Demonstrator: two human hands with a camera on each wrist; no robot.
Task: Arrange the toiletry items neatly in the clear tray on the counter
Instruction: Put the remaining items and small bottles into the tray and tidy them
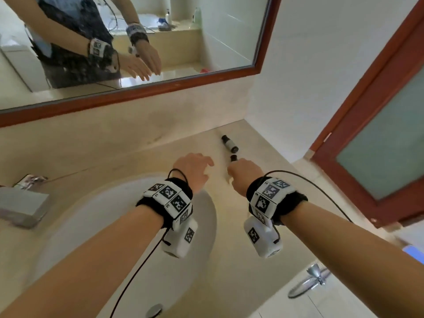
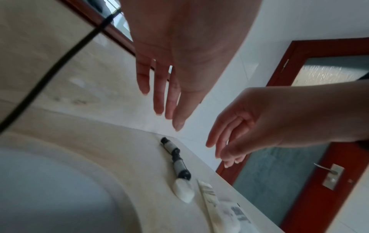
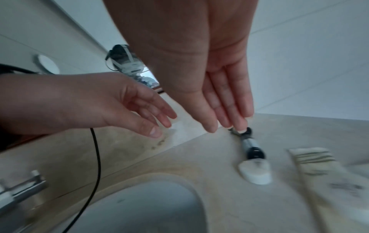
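Toiletries lie in a loose row on the beige surface [image 2: 111,157] toward 1 o'clock of the white sink [image 1: 128,226]. Two small bottles with black caps and pale bodies lie end to end, the far bottle [image 1: 229,143] nearest the wall corner and the near bottle [image 3: 250,145] just behind it. A white oval soap-like piece [image 2: 183,191] touches the near bottle's cap. A white printed tube [image 2: 223,209] lies flat just beside it, toward 3 o'clock.

No clear tray can be made out in any view.

The right hand [image 1: 244,175] hangs over the bottles with its grip loose, fingers [image 3: 229,110] straight and together; whether the tips touch a bottle cap cannot be told. The left hand [image 1: 195,171] hovers at 9 o'clock of it, grip open, fingers spread, holding nothing.

A chrome tap [image 3: 22,187] stands at the sink's far edge. A wood-framed mirror [image 1: 137,92] runs along the wall. A frosted-glass door [image 1: 378,134] stands toward 3 o'clock.
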